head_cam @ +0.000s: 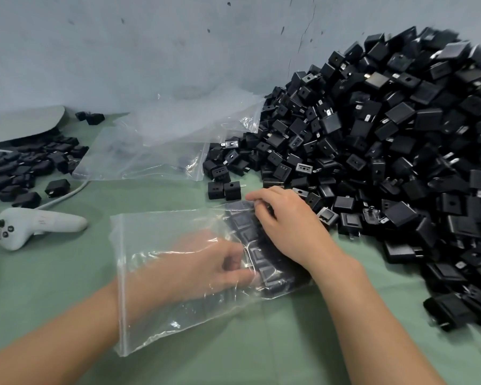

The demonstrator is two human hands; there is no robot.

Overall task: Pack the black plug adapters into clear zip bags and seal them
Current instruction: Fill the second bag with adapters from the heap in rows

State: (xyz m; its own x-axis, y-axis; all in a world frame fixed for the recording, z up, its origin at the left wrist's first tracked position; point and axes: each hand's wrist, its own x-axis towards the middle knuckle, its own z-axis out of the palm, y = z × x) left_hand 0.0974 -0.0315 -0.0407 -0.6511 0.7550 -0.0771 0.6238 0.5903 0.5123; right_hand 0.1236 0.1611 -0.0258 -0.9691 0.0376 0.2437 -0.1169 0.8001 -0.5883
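A pale green cloth-covered table (pixel 67 301) runs back to a scuffed blue-grey wall (pixel 150 51). The left hand (pixel 214 262) reaches inside a clear plastic zip bag (pixel 150 234), fingers curled on the row of square black plug adapters (pixel 245 226) packed at its end. Just beside it, the right hand (pixel 283 226) grips that end from outside. Beyond, to the right, rises a heap of loose black adapters (pixel 386 134).

A clear zip bag (pixel 164 301) lies flat near the bench's front edge, mouth open to the left, with black adapters (pixel 261 245) packed in rows at its right end. A loose heap (pixel 386 151) covers the bench's right side. Spare bags (pixel 139 154) lie crumpled toward the back edge.
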